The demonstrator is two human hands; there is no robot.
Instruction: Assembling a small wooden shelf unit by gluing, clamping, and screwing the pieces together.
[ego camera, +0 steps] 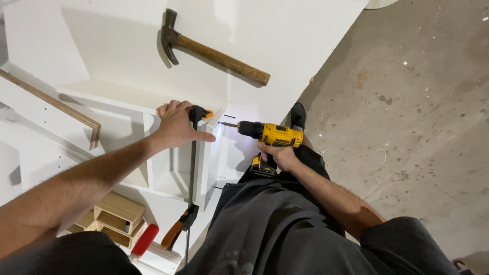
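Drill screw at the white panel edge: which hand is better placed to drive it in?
Probably the right hand: it grips the yellow drill, whose bit points at the screw. The left hand presses the white panel beside the bar clamp.

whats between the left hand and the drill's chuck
In the head view, the orange-tipped head of the bar clamp and the lit white panel edge lie between the left hand and the drill, with a screw at the bit.
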